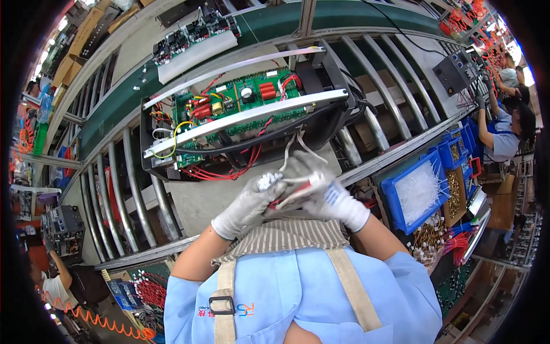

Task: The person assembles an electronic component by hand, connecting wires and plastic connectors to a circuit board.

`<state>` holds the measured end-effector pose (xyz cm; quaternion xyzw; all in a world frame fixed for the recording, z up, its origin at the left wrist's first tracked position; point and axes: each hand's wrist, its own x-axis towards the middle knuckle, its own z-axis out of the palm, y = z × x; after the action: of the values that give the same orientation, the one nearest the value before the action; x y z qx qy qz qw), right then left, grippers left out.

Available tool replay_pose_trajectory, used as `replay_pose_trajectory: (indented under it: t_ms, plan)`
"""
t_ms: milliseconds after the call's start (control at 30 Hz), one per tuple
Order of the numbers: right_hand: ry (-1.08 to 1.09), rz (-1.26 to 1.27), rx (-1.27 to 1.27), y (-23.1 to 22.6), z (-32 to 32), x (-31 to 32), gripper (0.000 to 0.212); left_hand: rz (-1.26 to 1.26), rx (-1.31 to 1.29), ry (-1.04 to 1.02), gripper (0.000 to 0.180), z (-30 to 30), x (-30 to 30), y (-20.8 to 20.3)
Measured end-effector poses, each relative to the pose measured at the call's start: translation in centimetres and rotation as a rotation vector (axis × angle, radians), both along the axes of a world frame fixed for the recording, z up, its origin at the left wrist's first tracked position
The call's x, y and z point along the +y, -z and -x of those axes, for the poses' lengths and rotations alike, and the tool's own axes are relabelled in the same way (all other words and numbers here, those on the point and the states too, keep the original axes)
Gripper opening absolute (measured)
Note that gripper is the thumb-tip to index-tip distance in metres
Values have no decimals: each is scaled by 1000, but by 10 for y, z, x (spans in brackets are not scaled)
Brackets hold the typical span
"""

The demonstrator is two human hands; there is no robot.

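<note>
Both hands wear whitish work gloves and meet low in front of my apron. My left hand (247,205) is closed around a small clump of white pieces (269,181), too small to name for sure. My right hand (329,198) is beside it, its fingers smeared by motion. Between the hands run pale and red strands, blurred. White wires (288,150) come from the near side of an open black-framed unit (325,132) down toward my right fingers. The unit holds a green circuit board (243,97) under two silver bars (252,121). Red wires (229,172) loop off its near edge.
The unit stands on a grey board across a roller conveyor (130,189). At right are a blue tray of clear thin strips (413,192), a bin of brass fasteners (454,192) and wire bundles. Beyond lie several board assemblies (197,31). Co-workers sit at far right (507,135) and lower left (57,281).
</note>
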<state>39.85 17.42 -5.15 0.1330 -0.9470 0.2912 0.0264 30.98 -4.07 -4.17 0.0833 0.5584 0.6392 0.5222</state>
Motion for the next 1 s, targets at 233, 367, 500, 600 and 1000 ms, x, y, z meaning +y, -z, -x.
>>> replay_pose_trajectory:
  t_ms: [233,367,500,600,1000]
  plan:
    - [207,742,219,-52,13,0,76,-148,79,-33,33,-2,39,-29]
    - [14,476,9,-81,18,51,32,-72,46,104,34,10,45,-49]
    - [-134,724,-260,-59,-4,63,36,16,198,126,35,31,39,-103]
    - [448,1363,-244,-26,-10,29,27,219,783,-121,27,70,42,-104]
    - [803,1917,-175,36,36,-47,34,474,1145,568,26,187,112,-75]
